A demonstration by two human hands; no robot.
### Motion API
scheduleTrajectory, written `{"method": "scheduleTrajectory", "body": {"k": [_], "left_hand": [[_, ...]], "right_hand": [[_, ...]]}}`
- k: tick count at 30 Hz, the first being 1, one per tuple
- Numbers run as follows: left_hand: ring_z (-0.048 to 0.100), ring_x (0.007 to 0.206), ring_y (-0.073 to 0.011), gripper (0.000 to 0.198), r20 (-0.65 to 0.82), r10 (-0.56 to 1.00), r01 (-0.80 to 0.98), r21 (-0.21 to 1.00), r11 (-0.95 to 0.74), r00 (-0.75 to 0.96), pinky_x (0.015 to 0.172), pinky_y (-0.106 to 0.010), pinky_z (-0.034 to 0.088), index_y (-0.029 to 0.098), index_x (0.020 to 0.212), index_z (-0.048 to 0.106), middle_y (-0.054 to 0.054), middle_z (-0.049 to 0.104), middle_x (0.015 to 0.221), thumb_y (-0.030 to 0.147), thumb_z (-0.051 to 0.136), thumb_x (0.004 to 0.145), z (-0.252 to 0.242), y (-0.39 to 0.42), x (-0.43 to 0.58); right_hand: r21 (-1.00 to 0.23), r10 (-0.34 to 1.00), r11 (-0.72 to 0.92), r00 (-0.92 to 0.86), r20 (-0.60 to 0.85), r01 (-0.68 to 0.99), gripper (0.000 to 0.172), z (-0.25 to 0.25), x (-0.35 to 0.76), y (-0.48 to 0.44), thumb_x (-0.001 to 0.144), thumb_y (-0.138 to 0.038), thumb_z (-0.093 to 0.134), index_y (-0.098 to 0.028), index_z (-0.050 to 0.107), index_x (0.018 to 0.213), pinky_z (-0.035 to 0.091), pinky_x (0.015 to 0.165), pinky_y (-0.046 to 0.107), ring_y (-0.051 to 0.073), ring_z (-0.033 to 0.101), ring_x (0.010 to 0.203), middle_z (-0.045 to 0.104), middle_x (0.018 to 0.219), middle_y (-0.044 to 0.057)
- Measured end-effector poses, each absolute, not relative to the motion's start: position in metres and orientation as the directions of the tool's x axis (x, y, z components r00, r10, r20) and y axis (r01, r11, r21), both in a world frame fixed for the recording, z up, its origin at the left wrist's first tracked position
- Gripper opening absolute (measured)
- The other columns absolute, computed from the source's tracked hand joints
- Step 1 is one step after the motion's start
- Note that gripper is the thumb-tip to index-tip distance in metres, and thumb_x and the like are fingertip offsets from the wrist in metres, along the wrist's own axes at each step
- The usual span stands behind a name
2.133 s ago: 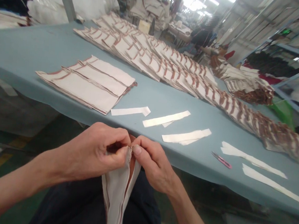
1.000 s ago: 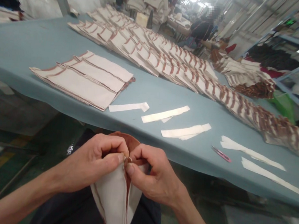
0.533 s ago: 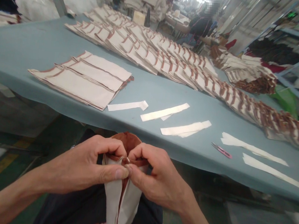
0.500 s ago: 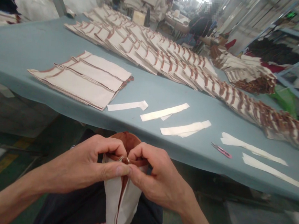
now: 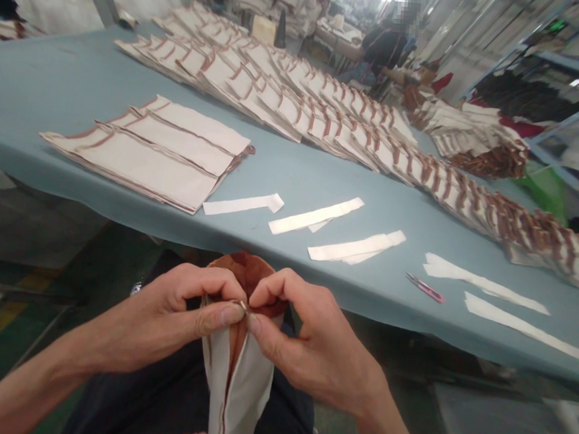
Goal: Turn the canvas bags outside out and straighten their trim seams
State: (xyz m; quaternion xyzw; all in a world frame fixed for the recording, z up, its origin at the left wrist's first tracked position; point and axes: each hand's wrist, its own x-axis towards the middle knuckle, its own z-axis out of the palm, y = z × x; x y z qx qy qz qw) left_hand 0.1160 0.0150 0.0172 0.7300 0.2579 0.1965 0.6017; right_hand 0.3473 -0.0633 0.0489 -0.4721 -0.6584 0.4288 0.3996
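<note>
A cream fabric pouch (image 5: 239,387) with a brown lining and a zipper hangs over my lap, below the table's near edge. My left hand (image 5: 181,315) pinches the left side of its top edge between thumb and fingers. My right hand (image 5: 304,342) pinches the right side, fingers curled. The two thumbs meet at a small metal zipper slider (image 5: 242,305) at the top of the opening. The brown lining (image 5: 245,270) bulges up behind my fingers.
On the blue-grey table (image 5: 53,91) lies a short stack of flat cream pouches (image 5: 154,153) and a long overlapping row of pouches (image 5: 328,113). White fabric strips (image 5: 314,217) and pink snips (image 5: 424,288) lie near the front edge. Another person (image 5: 383,44) sits at the far end.
My hands stay pinched at the pouch's top and have shifted slightly. More brown lining shows above my fingers than two seconds ago. The view has tilted a little.
</note>
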Motion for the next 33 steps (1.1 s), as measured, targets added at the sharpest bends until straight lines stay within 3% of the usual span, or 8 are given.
{"method": "scheduleTrajectory", "body": {"k": [5, 9, 15, 19, 21, 24, 27, 33], "left_hand": [[0.065, 0.075, -0.0161, 0.029, -0.029, 0.622, 0.146, 0.980, -0.138, 0.783, 0.070, -0.020, 0.052, 0.021, 0.086, 0.077, 0.001, 0.072, 0.080, 0.037, 0.069, 0.108, 0.015, 0.014, 0.113], [0.064, 0.074, -0.0168, 0.032, -0.106, 0.598, 0.256, 0.951, -0.171, 0.794, 0.069, -0.022, 0.050, 0.020, 0.088, 0.078, 0.000, 0.074, 0.082, 0.042, 0.068, 0.109, 0.015, 0.014, 0.111], [0.058, 0.070, -0.0156, 0.038, -0.142, 0.576, 0.312, 0.927, -0.207, 0.805, 0.063, -0.023, 0.045, 0.021, 0.082, 0.073, 0.002, 0.066, 0.075, 0.044, 0.064, 0.111, 0.021, 0.017, 0.115], [0.057, 0.067, -0.0159, 0.037, -0.179, 0.545, 0.284, 0.952, -0.114, 0.819, 0.060, -0.021, 0.047, 0.020, 0.081, 0.073, 0.002, 0.065, 0.073, 0.048, 0.068, 0.106, 0.032, 0.017, 0.115], [0.058, 0.067, -0.0160, 0.037, -0.194, 0.539, 0.285, 0.954, -0.090, 0.820, 0.060, -0.021, 0.048, 0.020, 0.083, 0.075, 0.001, 0.066, 0.074, 0.048, 0.068, 0.106, 0.035, 0.016, 0.114], [0.053, 0.065, -0.0144, 0.041, -0.175, 0.532, 0.268, 0.958, -0.104, 0.829, 0.058, -0.020, 0.043, 0.020, 0.080, 0.071, 0.002, 0.062, 0.072, 0.049, 0.066, 0.108, 0.035, 0.016, 0.112], [0.047, 0.065, -0.0140, 0.046, -0.161, 0.539, 0.281, 0.949, -0.147, 0.826, 0.057, -0.021, 0.039, 0.022, 0.074, 0.059, 0.004, 0.052, 0.071, 0.049, 0.060, 0.111, 0.035, 0.017, 0.112], [0.046, 0.066, -0.0137, 0.046, -0.066, 0.564, 0.264, 0.923, -0.279, 0.823, 0.059, -0.022, 0.038, 0.023, 0.075, 0.053, 0.005, 0.050, 0.072, 0.043, 0.052, 0.116, 0.033, 0.016, 0.110]], "right_hand": [[-0.930, 0.948, 0.236, -0.276, 0.157, 0.281, 0.011, 0.041, 0.354, -0.060, 0.104, -0.018, 0.072, -0.022, 0.073, 0.094, 0.052, 0.071, 0.026, 0.014, 0.066, 0.077, 0.077, 0.089, 0.000], [-0.925, 0.941, 0.252, -0.297, 0.165, 0.285, 0.013, 0.035, 0.356, -0.060, 0.106, -0.017, 0.071, -0.021, 0.075, 0.095, 0.052, 0.072, 0.025, 0.014, 0.066, 0.076, 0.077, 0.089, 0.000], [-0.926, 0.950, 0.244, -0.263, 0.168, 0.290, 0.012, 0.029, 0.350, -0.062, 0.108, -0.019, 0.067, -0.022, 0.071, 0.097, 0.053, 0.077, 0.029, 0.015, 0.063, 0.077, 0.076, 0.091, 0.000], [-0.954, 0.954, 0.205, -0.262, 0.145, 0.219, 0.007, 0.027, 0.351, -0.061, 0.108, -0.027, 0.069, -0.023, 0.070, 0.103, 0.053, 0.076, 0.029, 0.016, 0.063, 0.079, 0.075, 0.093, 0.000], [-0.963, 0.960, 0.168, -0.257, 0.111, 0.213, 0.014, 0.028, 0.352, -0.061, 0.105, -0.036, 0.075, -0.023, 0.069, 0.104, 0.051, 0.074, 0.029, 0.016, 0.062, 0.079, 0.074, 0.093, -0.001], [-0.931, 0.961, 0.151, -0.271, 0.059, 0.332, 0.028, 0.030, 0.347, -0.063, 0.094, -0.042, 0.086, -0.025, 0.064, 0.092, 0.047, 0.074, 0.030, 0.017, 0.058, 0.076, 0.067, 0.084, -0.004], [-0.893, 0.961, 0.164, -0.271, 0.049, 0.419, 0.033, 0.030, 0.339, -0.063, 0.090, -0.035, 0.084, -0.026, 0.054, 0.080, 0.044, 0.075, 0.032, 0.016, 0.052, 0.071, 0.057, 0.075, -0.006], [-0.942, 0.971, 0.054, -0.239, -0.028, 0.332, 0.034, 0.031, 0.329, -0.062, 0.093, -0.034, 0.072, -0.027, 0.045, 0.073, 0.036, 0.066, 0.030, 0.013, 0.043, 0.064, 0.046, 0.067, -0.008]]}}
